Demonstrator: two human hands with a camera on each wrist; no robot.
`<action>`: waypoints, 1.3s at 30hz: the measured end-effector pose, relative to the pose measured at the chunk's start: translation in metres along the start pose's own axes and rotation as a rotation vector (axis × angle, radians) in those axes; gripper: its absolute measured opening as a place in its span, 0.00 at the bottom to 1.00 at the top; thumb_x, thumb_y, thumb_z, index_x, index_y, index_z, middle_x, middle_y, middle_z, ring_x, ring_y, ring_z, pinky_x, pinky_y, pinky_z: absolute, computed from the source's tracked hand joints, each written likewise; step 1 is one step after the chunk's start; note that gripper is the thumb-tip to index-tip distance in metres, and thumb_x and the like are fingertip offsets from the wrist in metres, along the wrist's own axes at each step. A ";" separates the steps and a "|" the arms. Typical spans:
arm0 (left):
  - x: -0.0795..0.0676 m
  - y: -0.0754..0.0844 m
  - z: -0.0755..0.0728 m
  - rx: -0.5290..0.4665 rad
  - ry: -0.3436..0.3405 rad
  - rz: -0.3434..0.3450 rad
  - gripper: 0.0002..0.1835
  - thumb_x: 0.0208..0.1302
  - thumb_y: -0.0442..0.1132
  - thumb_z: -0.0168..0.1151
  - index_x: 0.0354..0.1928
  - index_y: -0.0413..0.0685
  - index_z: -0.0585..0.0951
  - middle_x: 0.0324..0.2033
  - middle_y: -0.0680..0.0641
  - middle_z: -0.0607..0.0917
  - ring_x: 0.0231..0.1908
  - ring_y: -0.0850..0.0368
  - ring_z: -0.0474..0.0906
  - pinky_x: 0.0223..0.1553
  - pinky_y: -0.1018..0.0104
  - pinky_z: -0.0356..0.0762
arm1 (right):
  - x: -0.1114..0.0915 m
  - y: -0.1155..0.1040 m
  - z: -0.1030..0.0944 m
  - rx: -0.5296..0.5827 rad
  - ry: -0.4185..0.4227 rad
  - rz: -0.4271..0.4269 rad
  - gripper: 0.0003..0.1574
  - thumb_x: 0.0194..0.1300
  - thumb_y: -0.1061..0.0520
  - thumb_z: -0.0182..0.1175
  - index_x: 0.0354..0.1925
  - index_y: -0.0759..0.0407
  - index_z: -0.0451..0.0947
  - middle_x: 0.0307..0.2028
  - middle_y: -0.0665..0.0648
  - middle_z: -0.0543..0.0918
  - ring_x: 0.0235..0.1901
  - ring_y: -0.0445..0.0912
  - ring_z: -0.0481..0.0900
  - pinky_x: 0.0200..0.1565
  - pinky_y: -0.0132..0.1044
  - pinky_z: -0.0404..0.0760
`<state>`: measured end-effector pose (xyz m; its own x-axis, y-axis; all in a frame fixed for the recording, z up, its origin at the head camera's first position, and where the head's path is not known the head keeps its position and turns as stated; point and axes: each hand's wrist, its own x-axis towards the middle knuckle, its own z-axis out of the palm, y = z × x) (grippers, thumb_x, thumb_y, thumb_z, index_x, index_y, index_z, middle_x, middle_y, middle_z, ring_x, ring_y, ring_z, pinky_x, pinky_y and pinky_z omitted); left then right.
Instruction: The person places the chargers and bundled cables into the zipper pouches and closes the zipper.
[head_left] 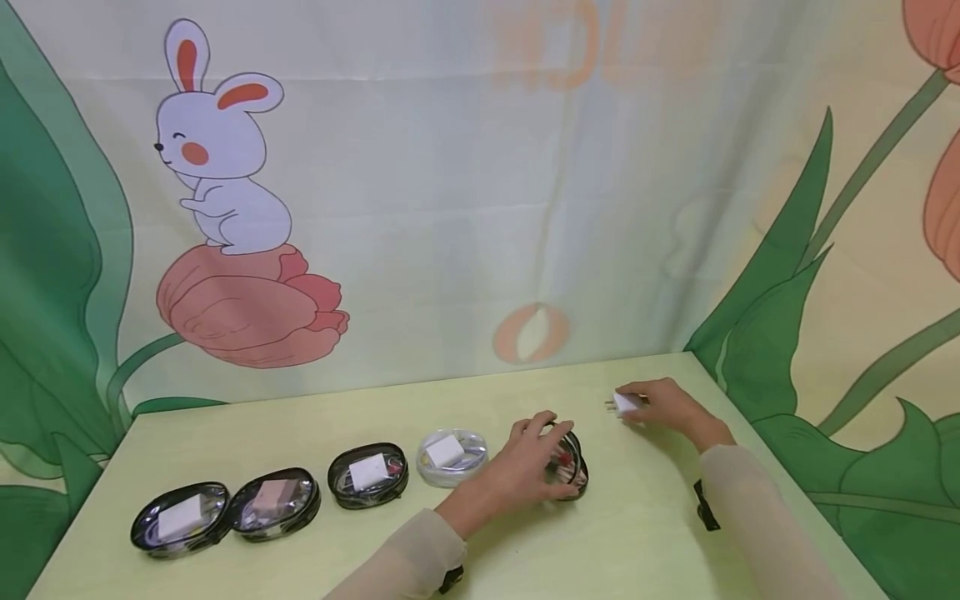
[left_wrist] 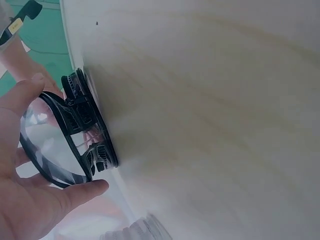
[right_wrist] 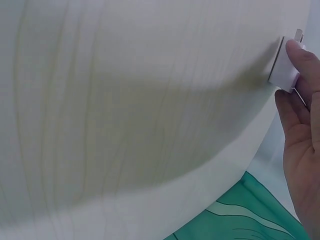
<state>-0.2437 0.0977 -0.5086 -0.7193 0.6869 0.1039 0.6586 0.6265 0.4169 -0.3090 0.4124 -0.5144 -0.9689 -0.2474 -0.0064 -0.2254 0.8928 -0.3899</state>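
Note:
My left hand point(head_left: 513, 468) grips a clear oval zip pouch with black trim point(head_left: 577, 479) on the table, thumb and fingers spread around its rim. The left wrist view shows its transparent lid point(left_wrist: 52, 142) tilted up from the base, with something reddish inside. Farther right and back, my right hand point(head_left: 667, 404) pinches a white plug adapter point(head_left: 626, 404) between thumb and fingers. Its metal prongs point left in the head view. In the right wrist view the adapter point(right_wrist: 285, 70) is close over the tabletop.
Left of my left hand, a row holds a white-trimmed pouch point(head_left: 452, 477) and three black-trimmed ones, the nearest being this pouch point(head_left: 367, 492). Each has a block-shaped adapter inside, one pinkish. A printed cloth backdrop point(head_left: 420, 250) rises behind the pale table point(head_left: 300, 567).

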 end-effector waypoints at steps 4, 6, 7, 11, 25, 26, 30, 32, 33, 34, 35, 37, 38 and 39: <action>0.000 0.000 0.000 0.005 0.000 -0.004 0.48 0.62 0.60 0.71 0.78 0.55 0.60 0.76 0.42 0.57 0.71 0.34 0.58 0.64 0.46 0.72 | 0.002 -0.001 0.002 -0.021 0.011 -0.021 0.30 0.63 0.55 0.72 0.61 0.63 0.80 0.57 0.69 0.82 0.54 0.60 0.80 0.54 0.55 0.79; -0.001 0.000 0.000 0.004 0.001 -0.004 0.48 0.61 0.60 0.71 0.78 0.55 0.60 0.76 0.42 0.57 0.71 0.34 0.59 0.65 0.46 0.72 | 0.002 -0.001 0.003 -0.026 0.027 -0.034 0.29 0.62 0.56 0.73 0.60 0.64 0.81 0.56 0.70 0.82 0.55 0.61 0.81 0.55 0.56 0.79; 0.000 0.000 0.000 0.004 0.001 -0.004 0.48 0.62 0.60 0.71 0.78 0.55 0.60 0.76 0.42 0.57 0.71 0.34 0.58 0.64 0.46 0.72 | 0.002 -0.001 0.004 -0.029 0.033 -0.040 0.29 0.62 0.57 0.73 0.59 0.64 0.81 0.56 0.70 0.82 0.55 0.62 0.81 0.55 0.56 0.79; -0.001 0.000 0.000 0.004 -0.001 -0.004 0.48 0.62 0.60 0.70 0.78 0.55 0.60 0.76 0.42 0.57 0.72 0.35 0.58 0.64 0.46 0.73 | 0.003 0.000 0.006 -0.037 0.054 -0.042 0.27 0.62 0.58 0.72 0.59 0.66 0.81 0.55 0.70 0.83 0.56 0.63 0.81 0.56 0.56 0.79; -0.002 0.002 -0.002 0.014 -0.013 0.009 0.48 0.62 0.60 0.70 0.78 0.54 0.60 0.76 0.43 0.57 0.72 0.35 0.58 0.64 0.46 0.73 | 0.001 -0.001 0.002 -0.079 0.090 -0.046 0.26 0.62 0.58 0.73 0.57 0.66 0.82 0.53 0.69 0.85 0.52 0.61 0.83 0.51 0.53 0.82; -0.002 0.002 -0.003 0.015 -0.014 0.009 0.48 0.62 0.60 0.70 0.78 0.54 0.60 0.76 0.43 0.57 0.72 0.35 0.58 0.64 0.46 0.73 | 0.000 -0.001 0.001 -0.082 0.094 -0.052 0.26 0.62 0.59 0.72 0.57 0.66 0.82 0.53 0.69 0.85 0.51 0.60 0.83 0.51 0.53 0.82; -0.001 0.002 -0.002 0.024 -0.013 0.009 0.48 0.62 0.60 0.70 0.78 0.55 0.60 0.76 0.43 0.57 0.72 0.36 0.58 0.64 0.47 0.73 | -0.002 -0.003 -0.002 -0.068 0.107 -0.066 0.25 0.62 0.60 0.72 0.57 0.66 0.82 0.52 0.69 0.85 0.49 0.60 0.84 0.49 0.53 0.82; -0.001 0.001 -0.002 0.027 -0.011 0.009 0.48 0.62 0.60 0.70 0.78 0.55 0.60 0.76 0.43 0.57 0.72 0.35 0.58 0.64 0.47 0.73 | -0.003 -0.003 -0.003 -0.064 0.108 -0.068 0.25 0.62 0.60 0.72 0.57 0.66 0.82 0.51 0.69 0.85 0.49 0.59 0.84 0.49 0.53 0.82; -0.001 0.001 -0.001 0.029 -0.009 0.011 0.48 0.62 0.60 0.70 0.78 0.54 0.60 0.76 0.43 0.57 0.72 0.35 0.58 0.64 0.47 0.73 | -0.004 -0.003 -0.003 -0.062 0.109 -0.067 0.26 0.62 0.59 0.72 0.57 0.66 0.82 0.51 0.68 0.85 0.48 0.59 0.84 0.49 0.53 0.82; -0.001 0.001 -0.001 0.031 -0.008 0.014 0.48 0.62 0.60 0.70 0.78 0.54 0.60 0.76 0.42 0.57 0.71 0.35 0.58 0.64 0.47 0.73 | -0.004 -0.003 -0.004 -0.059 0.109 -0.064 0.26 0.61 0.59 0.73 0.56 0.66 0.82 0.51 0.68 0.85 0.48 0.58 0.84 0.48 0.53 0.82; -0.001 0.001 -0.001 0.037 -0.007 0.017 0.48 0.62 0.60 0.70 0.78 0.54 0.60 0.75 0.42 0.57 0.71 0.35 0.58 0.64 0.47 0.73 | -0.004 -0.003 -0.004 -0.056 0.109 -0.062 0.26 0.61 0.58 0.73 0.56 0.66 0.83 0.50 0.68 0.86 0.47 0.58 0.84 0.48 0.52 0.82; -0.001 0.001 -0.001 0.044 -0.006 0.020 0.48 0.62 0.60 0.70 0.78 0.54 0.60 0.75 0.42 0.57 0.71 0.35 0.59 0.63 0.47 0.74 | -0.004 -0.003 -0.003 -0.053 0.110 -0.062 0.26 0.60 0.58 0.73 0.55 0.65 0.83 0.49 0.66 0.86 0.46 0.56 0.84 0.47 0.51 0.82; -0.001 0.001 -0.001 0.044 -0.005 0.022 0.47 0.62 0.60 0.70 0.78 0.54 0.60 0.75 0.42 0.57 0.71 0.35 0.59 0.63 0.47 0.74 | -0.004 -0.004 -0.003 -0.054 0.110 -0.070 0.25 0.59 0.58 0.73 0.55 0.65 0.83 0.49 0.66 0.86 0.44 0.55 0.84 0.45 0.50 0.82; -0.001 0.001 -0.001 0.044 -0.004 0.023 0.47 0.62 0.60 0.70 0.78 0.54 0.60 0.75 0.41 0.57 0.71 0.35 0.59 0.63 0.47 0.74 | -0.003 -0.004 -0.003 -0.049 0.114 -0.069 0.25 0.59 0.58 0.73 0.54 0.64 0.84 0.48 0.65 0.87 0.42 0.53 0.84 0.44 0.48 0.82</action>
<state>-0.2426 0.0972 -0.5077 -0.7030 0.7027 0.1098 0.6841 0.6259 0.3745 -0.3052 0.4108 -0.5103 -0.9556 -0.2672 0.1243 -0.2940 0.8931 -0.3405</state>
